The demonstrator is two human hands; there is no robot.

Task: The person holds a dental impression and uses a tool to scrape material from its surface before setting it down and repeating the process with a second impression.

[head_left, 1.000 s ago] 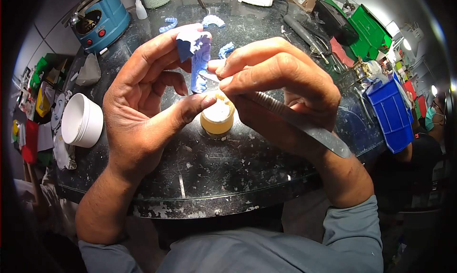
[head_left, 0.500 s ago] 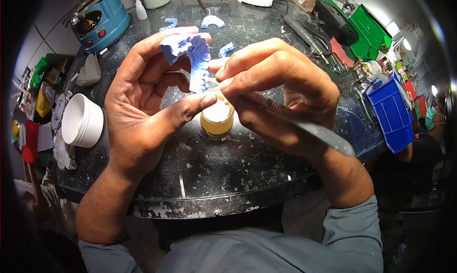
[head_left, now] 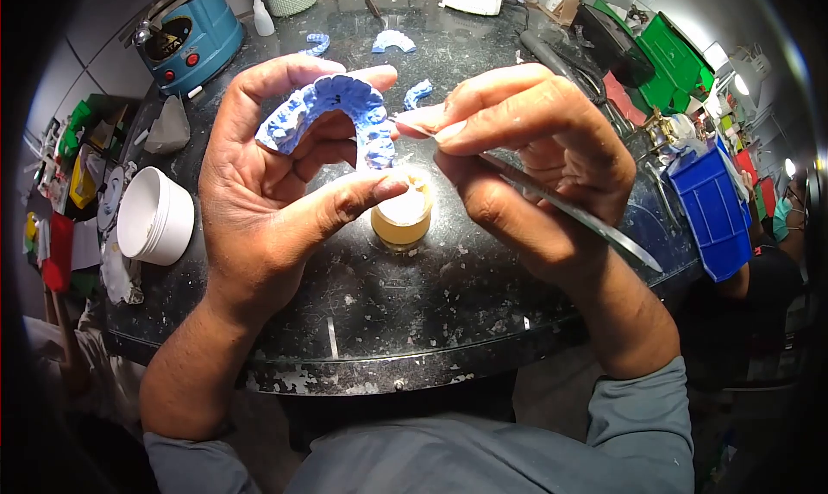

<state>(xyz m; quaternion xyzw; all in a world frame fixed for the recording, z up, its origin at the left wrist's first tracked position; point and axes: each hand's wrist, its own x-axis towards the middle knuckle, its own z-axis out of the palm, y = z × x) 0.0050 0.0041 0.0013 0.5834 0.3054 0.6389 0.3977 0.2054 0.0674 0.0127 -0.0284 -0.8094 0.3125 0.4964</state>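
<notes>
A blue horseshoe-shaped dental model (head_left: 297, 116) with a row of teeth is held up in my left hand (head_left: 263, 205), thumb at its lower right end and fingers behind it. My right hand (head_left: 539, 162) pinches a slim metal carving tool (head_left: 595, 222) whose flat handle slants down to the right. Its working end points at the teeth on the model's right side, with my right fingertips close beside them. Below the model stands a small jar (head_left: 402, 227) of yellowish tint with white at the top, partly behind my left thumb.
Behind my hands lie smaller blue dental pieces (head_left: 418, 94) and a pale arch model (head_left: 393, 41). A white tub (head_left: 157, 216) stands left, a blue machine (head_left: 191, 41) at the back left. On the right are a blue tray (head_left: 710, 209), a handpiece (head_left: 552, 56) and a green box (head_left: 673, 59).
My left hand has turned the model so its arch and teeth face me more fully. My right hand has shifted slightly right, and the tool's handle has rolled to show its thin edge.
</notes>
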